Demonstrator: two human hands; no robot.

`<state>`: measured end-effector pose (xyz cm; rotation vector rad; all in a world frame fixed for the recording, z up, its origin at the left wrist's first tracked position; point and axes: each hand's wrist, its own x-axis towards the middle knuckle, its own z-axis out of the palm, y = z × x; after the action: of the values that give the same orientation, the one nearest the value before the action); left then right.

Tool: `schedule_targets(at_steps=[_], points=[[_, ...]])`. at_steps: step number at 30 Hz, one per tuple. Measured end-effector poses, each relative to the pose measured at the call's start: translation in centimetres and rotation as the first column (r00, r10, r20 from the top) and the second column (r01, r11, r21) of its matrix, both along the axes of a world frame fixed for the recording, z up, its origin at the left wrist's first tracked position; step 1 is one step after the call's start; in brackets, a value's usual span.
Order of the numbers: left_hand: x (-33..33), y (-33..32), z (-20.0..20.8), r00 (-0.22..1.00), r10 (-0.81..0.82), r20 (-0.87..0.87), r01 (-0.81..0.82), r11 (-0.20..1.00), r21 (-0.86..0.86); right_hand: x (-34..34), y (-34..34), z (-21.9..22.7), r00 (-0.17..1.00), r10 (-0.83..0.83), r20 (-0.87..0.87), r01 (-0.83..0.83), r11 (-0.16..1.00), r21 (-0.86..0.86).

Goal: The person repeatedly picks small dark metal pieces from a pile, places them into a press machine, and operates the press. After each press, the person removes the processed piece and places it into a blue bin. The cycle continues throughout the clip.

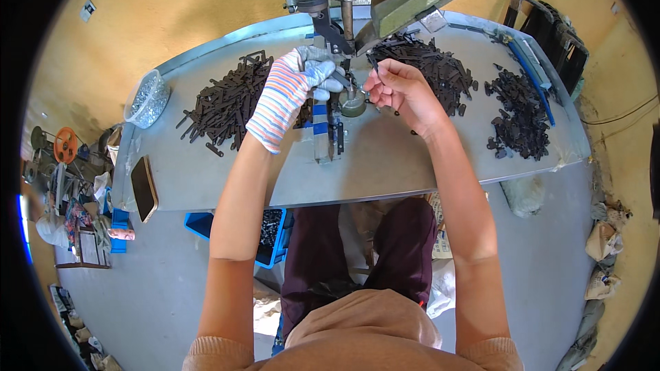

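Observation:
My left hand (299,82) wears a striped glove with grey-blue fingers. Its fingers are closed beside the press tool, on a dark flat strip (340,77) that they partly hide. My bare right hand (402,91) is just right of the tool, thumb and fingers pinched on a small black metal strip (373,62) that points up toward the press. Between the hands sits a round greenish metal base (353,104) under the press (348,14). The exact contact of the left fingers with the base is hidden.
Piles of black strips lie left (223,106) and right (436,72) of the press, with smaller black parts (520,120) farther right. A tub of small silvery pieces (147,99) and a phone (144,189) are at the left edge. A blue bin (278,244) stands below the table.

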<state>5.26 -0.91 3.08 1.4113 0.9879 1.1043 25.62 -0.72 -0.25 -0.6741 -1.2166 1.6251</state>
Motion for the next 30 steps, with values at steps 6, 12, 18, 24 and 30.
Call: schedule_targets(at_steps=[6,12,18,24,30], points=[[0.4,-1.2,0.4,0.966,-0.224,-0.127,0.230,0.972,0.039,0.0,-0.3,0.4,0.962,0.207,-0.178,-0.208,0.978,0.018],[0.4,-1.7,0.9,0.942,-0.304,-0.143,0.304,0.952,-0.022,-0.2,-0.6,0.6,0.890,0.389,-0.238,-0.380,0.921,0.085],[0.2,-1.2,0.1,0.958,-0.264,-0.115,0.264,0.964,-0.009,-0.4,-0.8,0.3,0.908,0.325,-0.263,-0.315,0.946,0.083],[0.3,-1.5,0.1,0.906,-0.327,0.268,0.341,0.940,-0.006,-0.3,-0.4,0.3,0.935,0.227,-0.272,-0.207,0.973,0.100],[-1.2,-1.7,0.7,0.944,-0.300,0.135,0.319,0.937,-0.142,-0.4,-0.6,0.5,0.973,0.121,-0.199,-0.093,0.985,0.148]])
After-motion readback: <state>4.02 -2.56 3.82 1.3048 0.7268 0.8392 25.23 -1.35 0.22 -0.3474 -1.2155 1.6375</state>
